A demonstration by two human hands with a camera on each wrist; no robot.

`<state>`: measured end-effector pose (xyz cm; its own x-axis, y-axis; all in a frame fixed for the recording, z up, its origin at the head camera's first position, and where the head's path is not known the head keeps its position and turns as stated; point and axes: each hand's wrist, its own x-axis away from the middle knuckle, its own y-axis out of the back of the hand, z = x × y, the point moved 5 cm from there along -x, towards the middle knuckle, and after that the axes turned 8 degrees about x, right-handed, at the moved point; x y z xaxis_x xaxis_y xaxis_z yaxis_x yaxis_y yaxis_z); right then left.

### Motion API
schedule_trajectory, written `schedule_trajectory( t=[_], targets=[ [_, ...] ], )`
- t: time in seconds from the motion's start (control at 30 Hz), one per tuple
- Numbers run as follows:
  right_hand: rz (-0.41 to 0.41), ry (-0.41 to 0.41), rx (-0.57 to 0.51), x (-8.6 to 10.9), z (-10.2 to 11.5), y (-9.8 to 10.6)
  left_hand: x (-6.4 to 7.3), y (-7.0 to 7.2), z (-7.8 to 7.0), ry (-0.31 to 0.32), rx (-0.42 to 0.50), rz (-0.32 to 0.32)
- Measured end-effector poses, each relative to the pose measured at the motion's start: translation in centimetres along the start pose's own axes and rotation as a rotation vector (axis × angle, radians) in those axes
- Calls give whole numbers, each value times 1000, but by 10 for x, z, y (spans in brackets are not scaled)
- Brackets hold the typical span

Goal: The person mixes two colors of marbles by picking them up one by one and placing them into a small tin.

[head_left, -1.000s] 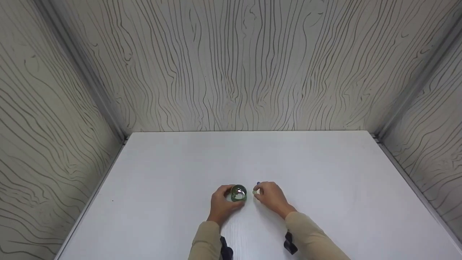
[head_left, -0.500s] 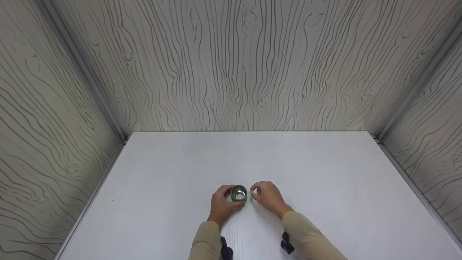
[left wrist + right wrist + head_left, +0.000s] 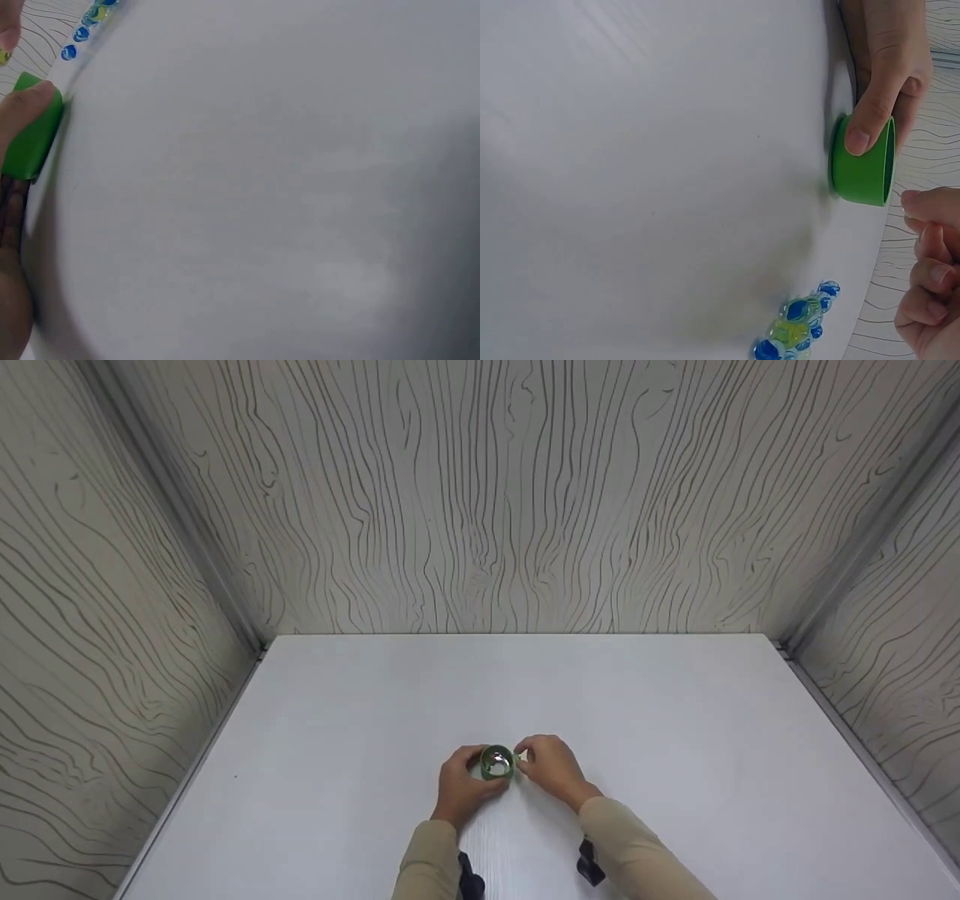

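A small green cup point(image 3: 496, 762) stands upright on the white table, its shiny inside visible from above. My left hand point(image 3: 460, 785) grips it from the left, thumb along the near side in the right wrist view, where the cup's green wall point(image 3: 859, 176) shows. Right at the cup's right rim, my right hand point(image 3: 553, 765) pinches a small clear, yellowish marble point(image 3: 4, 56) between thumb and index finger. Several clear glass marbles point(image 3: 797, 309) with blue and yellow swirls lie together on the table beside the cup; in the head view the right hand hides them.
The white table point(image 3: 360, 697) carries the cup and marbles. Wood-grain panels point(image 3: 480, 495) rise behind it and on both sides, with grey corner posts point(image 3: 172, 502) between them. A tiny dark speck point(image 3: 235, 776) marks the table's left part.
My right hand has moved left with the pinched marble, from a short gap away up to the cup's rim. The left hand and cup have stayed in place.
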<state>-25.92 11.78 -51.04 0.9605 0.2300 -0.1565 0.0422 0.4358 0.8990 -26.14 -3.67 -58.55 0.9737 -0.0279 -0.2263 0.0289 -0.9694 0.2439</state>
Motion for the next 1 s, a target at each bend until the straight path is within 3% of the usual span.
schedule_trajectory(
  t=[0.17, 0.57, 0.77, 1.0],
  targets=[
    [3, 1, -14, -1, 3, -2, -1, 0, 2, -2, -32, -2],
    [41, -70, 1, -2, 2, -10, 0, 0, 0, 5, -4, 1],
    [32, -29, -47, -2, 5, -12, 0, -1, 0, -27, -31, 2],
    [30, -9, -60, -4, 6, -14, 1, -1, -1, -10, -28, -4]
  ],
)
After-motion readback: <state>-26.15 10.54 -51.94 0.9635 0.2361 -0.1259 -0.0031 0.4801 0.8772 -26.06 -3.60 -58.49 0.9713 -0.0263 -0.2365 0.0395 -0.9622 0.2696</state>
